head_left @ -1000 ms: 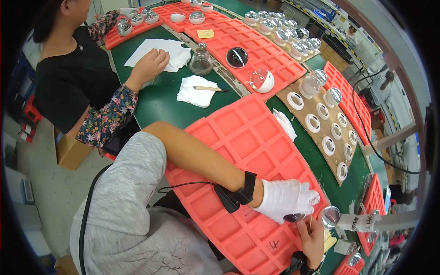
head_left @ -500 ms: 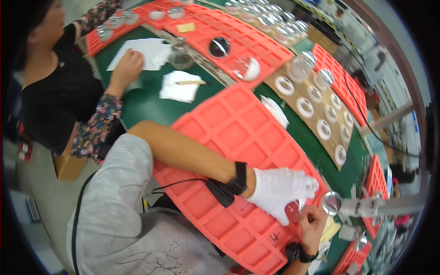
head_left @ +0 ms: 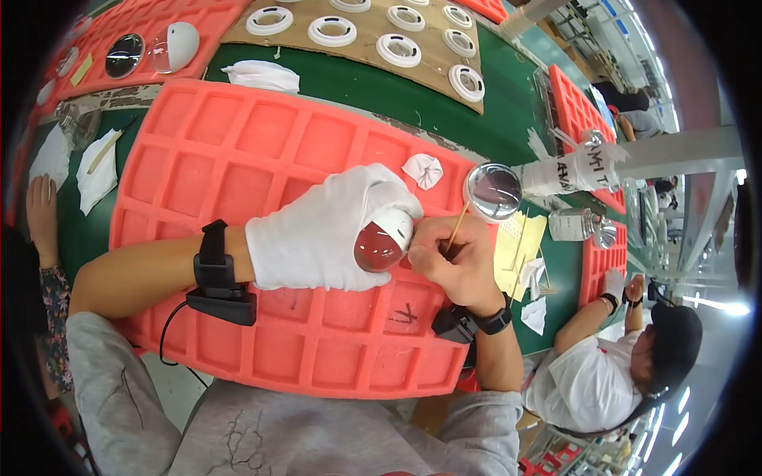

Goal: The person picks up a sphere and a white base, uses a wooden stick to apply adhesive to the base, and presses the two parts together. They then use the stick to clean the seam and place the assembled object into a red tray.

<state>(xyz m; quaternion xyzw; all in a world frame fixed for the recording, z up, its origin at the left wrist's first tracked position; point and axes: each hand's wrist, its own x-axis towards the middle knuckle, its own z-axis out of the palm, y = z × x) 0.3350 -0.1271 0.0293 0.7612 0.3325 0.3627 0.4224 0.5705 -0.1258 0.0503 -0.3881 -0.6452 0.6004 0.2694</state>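
My left hand [head_left: 329, 230], in a white glove, is wrapped round a dome cover [head_left: 379, 247] with a white shell and a see-through dome that looks dark red over the tray. Bare and close beside it, my right hand [head_left: 456, 258] pinches a thin wooden stick [head_left: 457, 226], one end of which points up and away. The stick's other end is hidden by my fingers. Both hands are above a red tray [head_left: 262, 127] divided into square pockets. A crumpled white wipe [head_left: 423, 170] lies on the tray just beyond my hands.
A round glass vessel with a shiny rim [head_left: 494, 192] stands at the tray's right edge. Beside it are yellow paper [head_left: 520, 246] with thin sticks and a glass jar [head_left: 571, 224]. White rings [head_left: 332, 32] lie on cardboard behind. Co-workers sit left and right [head_left: 591, 381].
The view has swung right and come closer over the tray. My right hand now shows a stick in its pinch; my left hand still holds the dome cover.
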